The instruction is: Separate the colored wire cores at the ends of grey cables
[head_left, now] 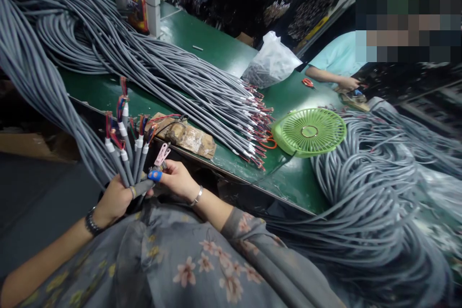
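My left hand (115,199) is closed round a fan of several grey cables (124,156) whose stripped ends, with white sleeves and red and blue wires, point upward. My right hand (176,178) is closed on a small pink tool (161,154) held against the cable bunch; its thumb wears a blue finger guard (155,175). Both hands hover over my lap, just in front of the green table's near edge (231,173). A bracelet sits on each wrist.
A long bundle of grey cables (173,77) lies across the green table. A green fan (309,131), a plastic bag (270,63), and a taped brown block (187,137) sit there too. More cable coils (371,202) pile at right. Another person's hand (347,83) works at the far side near orange scissors (307,83).
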A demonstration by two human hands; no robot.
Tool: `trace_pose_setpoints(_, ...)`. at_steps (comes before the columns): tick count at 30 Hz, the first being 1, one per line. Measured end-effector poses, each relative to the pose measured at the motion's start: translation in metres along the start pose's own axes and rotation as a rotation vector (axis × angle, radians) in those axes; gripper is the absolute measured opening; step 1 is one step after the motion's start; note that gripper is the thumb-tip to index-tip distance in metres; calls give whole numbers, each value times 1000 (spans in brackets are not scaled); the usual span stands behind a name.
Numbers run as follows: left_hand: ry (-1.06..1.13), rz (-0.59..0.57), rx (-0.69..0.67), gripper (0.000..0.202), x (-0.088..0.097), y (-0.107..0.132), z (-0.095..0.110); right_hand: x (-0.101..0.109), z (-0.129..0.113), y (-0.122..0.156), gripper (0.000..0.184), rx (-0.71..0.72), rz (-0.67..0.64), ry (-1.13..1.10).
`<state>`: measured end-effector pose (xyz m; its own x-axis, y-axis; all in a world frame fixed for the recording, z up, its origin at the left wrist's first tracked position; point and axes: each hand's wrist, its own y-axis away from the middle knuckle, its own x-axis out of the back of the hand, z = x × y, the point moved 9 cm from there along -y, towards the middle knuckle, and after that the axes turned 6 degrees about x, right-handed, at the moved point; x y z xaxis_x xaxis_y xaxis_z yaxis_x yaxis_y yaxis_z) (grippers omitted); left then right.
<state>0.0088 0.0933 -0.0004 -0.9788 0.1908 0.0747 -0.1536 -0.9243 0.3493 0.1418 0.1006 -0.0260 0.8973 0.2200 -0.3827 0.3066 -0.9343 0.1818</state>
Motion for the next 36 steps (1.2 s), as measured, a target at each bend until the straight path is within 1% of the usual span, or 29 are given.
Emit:
trace_pose_setpoints(4, 54, 77, -28, 29, 3, 1, 4, -4, -4, 2, 58, 54, 0, -43)
trace_pose_setpoints(8, 107, 146, -32, 29, 8, 3, 3, 2, -2, 3, 58, 74, 28, -15)
trace_pose_setpoints(10, 123, 168, -36, 28, 9, 5, 4, 6, 6, 2, 60, 43, 6, -27)
trace_pose_setpoints(12, 153, 190, -27, 25, 11, 6, 4, 12, 15, -2, 61, 0, -14, -89)
trace_pose_setpoints(14, 175, 203, -13, 23, 10, 7, 5, 18, 21, -7, 60, -51, 3, -178)
trace_pose_setpoints(16, 180, 207, 1, 21, 8, 7, 6, 21, 23, -13, 57, -89, 17, -214)
trace_pose_setpoints(17, 181, 204, 5, 21, 6, 7, 7, 22, 21, -15, 57, -81, 16, -203)
trace_pose_setpoints(19, 176, 200, 5, 21, 3, 6, 10, 22, 9, -20, 58, 6, 34, -131)
trace_pose_setpoints(22, 161, 209, -9, 22, 2, 4, 11, 30, -9, -21, 63, 171, 153, 10)
trace_pose_setpoints(24, 152, 215, -8, 24, 2, 3, 10, 33, -11, -21, 65, 199, 215, 39)
trace_pose_setpoints(26, 139, 202, -5, 27, 1, 2, 8, 30, -4, -24, 63, 152, 210, -21)
trace_pose_setpoints(28, 128, 187, -1, 27, 0, 1, 7, 23, 5, -28, 59, 78, 174, -136)
trace_pose_setpoints(30, 131, 183, 4, 26, 0, 1, 6, 19, 11, -31, 54, 35, 170, -254)
trace_pose_setpoints(32, 129, 182, 1, 25, -1, 1, 7, 17, 12, -32, 52, 33, 198, -329)
trace_pose_setpoints(36, 117, 194, -24, 24, -1, 1, 10, 16, 8, -31, 54, 70, 227, -396)
